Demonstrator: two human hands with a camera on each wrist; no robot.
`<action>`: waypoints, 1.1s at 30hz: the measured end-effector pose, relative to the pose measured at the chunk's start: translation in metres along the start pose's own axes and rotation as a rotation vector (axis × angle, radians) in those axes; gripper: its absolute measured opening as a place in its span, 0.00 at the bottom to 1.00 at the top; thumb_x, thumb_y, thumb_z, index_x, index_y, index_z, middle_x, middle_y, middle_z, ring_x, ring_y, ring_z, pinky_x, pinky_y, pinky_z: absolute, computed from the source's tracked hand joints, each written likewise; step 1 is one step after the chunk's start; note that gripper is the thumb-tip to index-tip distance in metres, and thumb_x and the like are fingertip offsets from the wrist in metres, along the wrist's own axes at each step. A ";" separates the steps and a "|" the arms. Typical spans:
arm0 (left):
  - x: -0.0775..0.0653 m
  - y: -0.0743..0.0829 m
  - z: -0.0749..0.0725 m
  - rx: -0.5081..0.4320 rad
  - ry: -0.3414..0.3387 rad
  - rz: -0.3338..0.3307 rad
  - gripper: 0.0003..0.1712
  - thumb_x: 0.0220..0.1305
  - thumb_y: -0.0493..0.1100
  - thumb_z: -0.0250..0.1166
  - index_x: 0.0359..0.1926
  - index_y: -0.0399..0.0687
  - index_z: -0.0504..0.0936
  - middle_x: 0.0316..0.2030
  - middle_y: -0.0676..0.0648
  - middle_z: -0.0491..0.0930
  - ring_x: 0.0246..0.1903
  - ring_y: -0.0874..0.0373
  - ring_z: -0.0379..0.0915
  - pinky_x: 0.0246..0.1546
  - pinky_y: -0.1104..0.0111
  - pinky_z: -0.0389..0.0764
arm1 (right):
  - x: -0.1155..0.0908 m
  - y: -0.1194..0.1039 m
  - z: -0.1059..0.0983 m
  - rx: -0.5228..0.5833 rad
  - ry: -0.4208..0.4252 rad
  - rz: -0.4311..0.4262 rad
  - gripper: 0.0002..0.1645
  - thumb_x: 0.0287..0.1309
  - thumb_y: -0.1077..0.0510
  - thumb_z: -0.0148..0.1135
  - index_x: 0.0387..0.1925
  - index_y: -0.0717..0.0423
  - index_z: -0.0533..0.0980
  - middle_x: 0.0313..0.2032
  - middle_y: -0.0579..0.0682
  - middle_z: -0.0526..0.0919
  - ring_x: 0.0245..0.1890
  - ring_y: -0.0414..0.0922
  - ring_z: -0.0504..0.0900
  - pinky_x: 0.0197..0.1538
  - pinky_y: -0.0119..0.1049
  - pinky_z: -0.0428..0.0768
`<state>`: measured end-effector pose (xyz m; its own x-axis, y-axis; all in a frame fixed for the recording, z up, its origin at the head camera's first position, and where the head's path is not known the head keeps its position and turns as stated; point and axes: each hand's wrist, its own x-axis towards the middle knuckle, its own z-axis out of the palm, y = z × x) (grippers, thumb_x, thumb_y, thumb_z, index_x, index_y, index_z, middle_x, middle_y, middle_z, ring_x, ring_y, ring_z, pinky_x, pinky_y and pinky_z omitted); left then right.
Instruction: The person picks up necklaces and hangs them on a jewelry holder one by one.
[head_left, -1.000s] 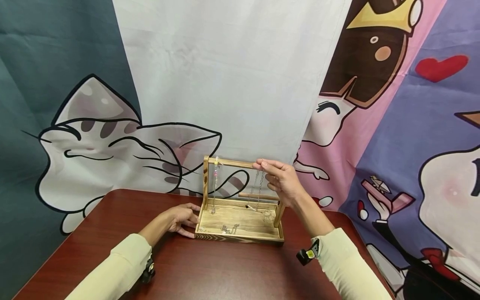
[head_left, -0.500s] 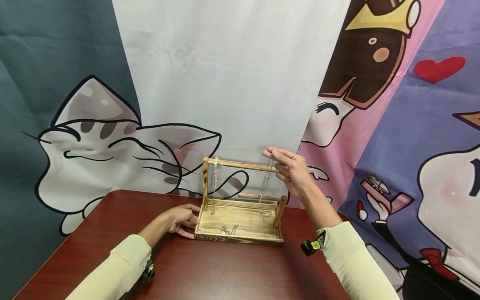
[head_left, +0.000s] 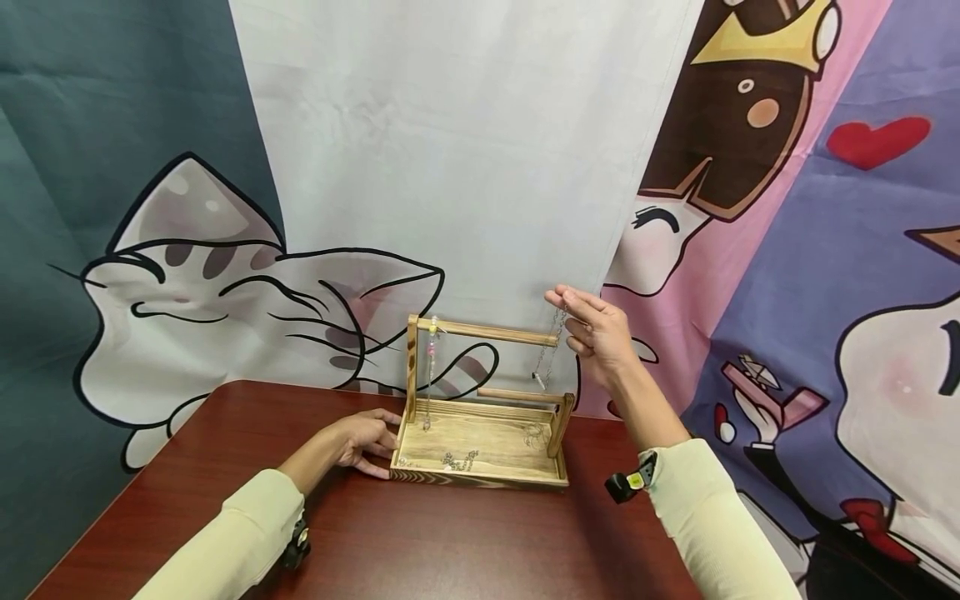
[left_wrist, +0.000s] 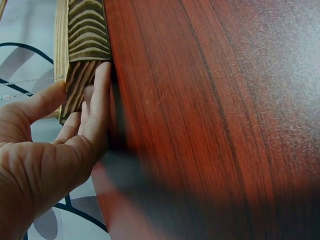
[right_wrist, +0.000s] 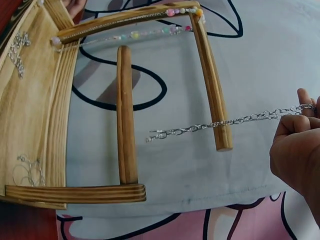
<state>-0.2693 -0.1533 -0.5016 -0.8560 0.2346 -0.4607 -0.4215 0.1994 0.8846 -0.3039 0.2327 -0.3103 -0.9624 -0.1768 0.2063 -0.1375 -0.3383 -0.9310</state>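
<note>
My right hand [head_left: 603, 333] pinches a silver chain necklace [head_left: 546, 362] just above the upper bar's free right end. The chain hangs doubled, its lower end in the air above the tray. In the right wrist view the chain [right_wrist: 190, 129] crosses by the bar's tip; whether they touch, I cannot tell. My left hand [head_left: 363, 439] holds the left end of the wooden jewelry stand [head_left: 480, 479], thumb and fingers against its corner and side, as the left wrist view shows. A beaded necklace [head_left: 431, 354] hangs from the upper bar [head_left: 495, 333] near its left post.
A silver chain [head_left: 459, 460] lies at the front of the tray, and thin wire-like loops [head_left: 535, 433] lie at its right. A lower bar [head_left: 517, 393] runs from the right post. The stand sits on a reddish-brown table [head_left: 450, 542], with a printed curtain [head_left: 465, 167] behind.
My right hand has risen and moved right, lifting the chain necklace from above the tray toward the upper bar's end. My left hand stays on the stand.
</note>
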 end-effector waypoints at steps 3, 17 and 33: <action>0.000 -0.001 0.000 0.000 0.004 -0.002 0.37 0.70 0.25 0.60 0.78 0.37 0.63 0.60 0.32 0.83 0.51 0.46 0.86 0.47 0.46 0.96 | 0.001 0.001 -0.004 0.011 0.012 -0.006 0.14 0.85 0.59 0.62 0.49 0.45 0.92 0.46 0.42 0.98 0.12 0.30 0.58 0.23 0.31 0.43; 0.000 -0.001 -0.001 0.003 0.005 0.003 0.37 0.69 0.26 0.61 0.77 0.37 0.64 0.58 0.33 0.85 0.51 0.45 0.86 0.48 0.45 0.96 | 0.006 0.021 -0.027 0.067 0.058 0.026 0.14 0.86 0.60 0.59 0.50 0.48 0.90 0.45 0.42 0.98 0.12 0.30 0.59 0.20 0.27 0.47; 0.000 -0.001 0.000 0.006 0.001 0.004 0.37 0.69 0.25 0.61 0.77 0.37 0.64 0.58 0.33 0.85 0.50 0.46 0.86 0.48 0.45 0.96 | 0.009 0.046 -0.025 0.027 0.054 0.065 0.14 0.87 0.59 0.58 0.49 0.47 0.90 0.45 0.42 0.98 0.12 0.29 0.58 0.16 0.24 0.52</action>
<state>-0.2686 -0.1536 -0.5019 -0.8579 0.2341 -0.4575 -0.4167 0.2042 0.8858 -0.3247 0.2384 -0.3586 -0.9804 -0.1497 0.1283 -0.0682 -0.3529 -0.9332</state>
